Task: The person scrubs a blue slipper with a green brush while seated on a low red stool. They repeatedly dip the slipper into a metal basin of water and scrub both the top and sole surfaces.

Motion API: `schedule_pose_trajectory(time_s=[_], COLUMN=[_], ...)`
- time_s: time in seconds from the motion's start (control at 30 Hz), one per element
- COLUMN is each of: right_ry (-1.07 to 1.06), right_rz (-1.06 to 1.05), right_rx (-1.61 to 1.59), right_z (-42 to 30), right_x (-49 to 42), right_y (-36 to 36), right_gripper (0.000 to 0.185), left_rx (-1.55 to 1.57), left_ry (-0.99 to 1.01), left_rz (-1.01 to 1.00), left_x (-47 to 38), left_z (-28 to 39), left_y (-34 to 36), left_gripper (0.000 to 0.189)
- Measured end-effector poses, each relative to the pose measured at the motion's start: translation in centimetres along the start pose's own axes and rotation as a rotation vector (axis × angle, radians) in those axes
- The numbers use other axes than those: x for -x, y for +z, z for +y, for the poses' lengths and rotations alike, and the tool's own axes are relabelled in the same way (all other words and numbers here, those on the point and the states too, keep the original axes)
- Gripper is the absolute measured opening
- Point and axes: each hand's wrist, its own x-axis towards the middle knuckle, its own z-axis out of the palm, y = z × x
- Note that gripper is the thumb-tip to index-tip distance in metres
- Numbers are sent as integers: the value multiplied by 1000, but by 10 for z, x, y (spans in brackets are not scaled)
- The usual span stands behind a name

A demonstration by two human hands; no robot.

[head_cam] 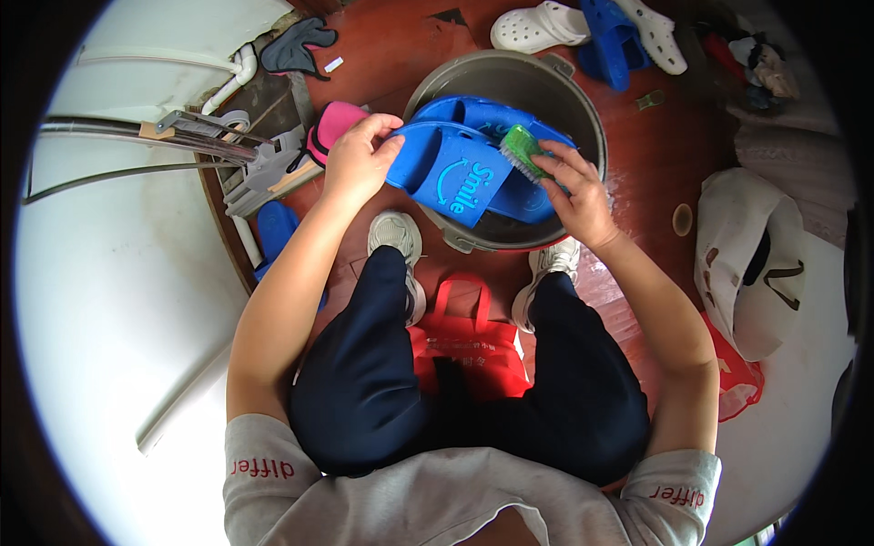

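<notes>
My left hand (362,158) pinches the edge of a blue plastic slide sandal (454,174), which is tilted over a round grey-brown basin (594,116). Raised lettering and curved arrows mark the sandal's strap. In my right hand (580,194) is a green scrubbing brush (522,149) with pale bristles, held by the right side of that sandal's strap. A second blue slide sandal (526,123) lies in the basin, partly behind the first one. Whether the bristles touch the strap I cannot tell.
White clogs (536,29) and another blue slide (612,44) lie beyond the basin. A red bag (471,355) is between my legs. At the left are a mop (263,164), a pink item (336,126) and blue footwear (276,228); at the right, a white bag (730,252).
</notes>
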Motion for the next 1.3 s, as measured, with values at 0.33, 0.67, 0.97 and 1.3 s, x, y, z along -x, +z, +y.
schedule_pose_trajectory(time_s=[0.33,0.67,0.97,1.3], right_ry=[-2,72,48,90], right_rz=[102,97,92,94], right_rx=[31,78,148,62], right_z=[3,6,25,21], right_x=[0,-3,-9,-4], right_y=[14,13,33,28], right_gripper=[37,37,35,34], left_rx=[132,23,-120,-380], left_ry=[49,-29,71,45], left_rz=[18,-177,-38,-69], left_x=[22,34,1,-50], left_z=[3,8,3,1], left_y=[1,0,11,20], left_gripper=[27,30,40,29])
